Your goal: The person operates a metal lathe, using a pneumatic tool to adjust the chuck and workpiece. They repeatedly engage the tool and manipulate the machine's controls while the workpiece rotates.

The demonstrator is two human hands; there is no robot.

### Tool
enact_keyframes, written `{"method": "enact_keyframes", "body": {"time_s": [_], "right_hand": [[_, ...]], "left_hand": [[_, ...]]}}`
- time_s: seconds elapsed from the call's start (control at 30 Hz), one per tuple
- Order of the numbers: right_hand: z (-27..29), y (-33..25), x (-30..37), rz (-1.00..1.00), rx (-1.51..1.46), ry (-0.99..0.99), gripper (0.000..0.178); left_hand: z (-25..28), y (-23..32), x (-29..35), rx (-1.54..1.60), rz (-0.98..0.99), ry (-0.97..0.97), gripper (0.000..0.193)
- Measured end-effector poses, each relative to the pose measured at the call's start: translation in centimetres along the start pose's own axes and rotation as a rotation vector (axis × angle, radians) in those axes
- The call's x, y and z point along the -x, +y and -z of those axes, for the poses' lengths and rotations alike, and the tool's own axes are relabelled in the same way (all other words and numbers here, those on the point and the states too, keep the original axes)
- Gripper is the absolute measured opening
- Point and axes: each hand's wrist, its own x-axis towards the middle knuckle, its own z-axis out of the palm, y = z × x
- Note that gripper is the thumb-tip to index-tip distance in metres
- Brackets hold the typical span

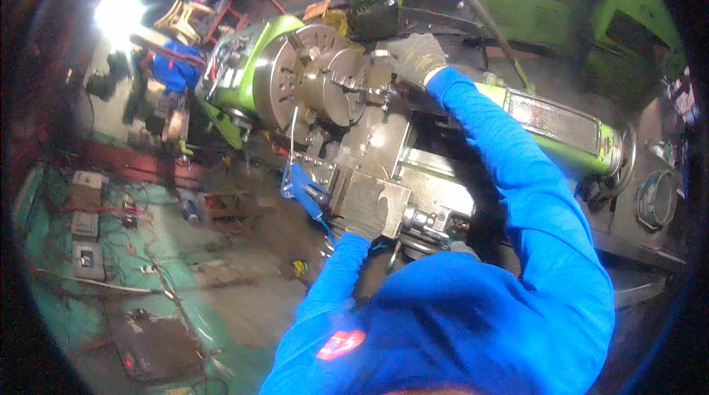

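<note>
A large lathe chuck [336, 84] with steel jaws sits in front of a round slotted faceplate [277, 77] on a green lathe. My right hand [419, 56], in a grey work glove, reaches just right of the chuck. Its fingers look curled by a short metal cylinder [381, 57]; what they grip is hidden. My left hand [365, 209], also gloved, lies flat with fingers extended on a steel block [395, 206] of the carriage. Beside it, a blue air blow gun [301, 186] with a thin bent nozzle points up toward the faceplate.
The green tailstock [569, 125] with its handwheel [626, 155] stands right of my right arm. A metal ring [657, 199] lies farther right. Grey boxes [88, 262] and cables lie on the green floor at left. A bright lamp [120, 16] shines at upper left.
</note>
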Motion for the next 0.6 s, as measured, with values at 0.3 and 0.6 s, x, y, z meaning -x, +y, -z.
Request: {"method": "enact_keyframes", "body": {"time_s": [0.3, 0.6], "right_hand": [[4.2, 2.0, 7.9, -0.204, 0.020, 0.160, 0.035], [4.2, 1.6, 13.8, -0.350, 0.018, 0.078, 0.033]], "left_hand": [[4.4, 5.4, -11.0, -0.014, 0.050, 0.192, 0.036], [5.3, 1.9, -25.7, -0.470, -0.004, -0.028, 0.023]]}}
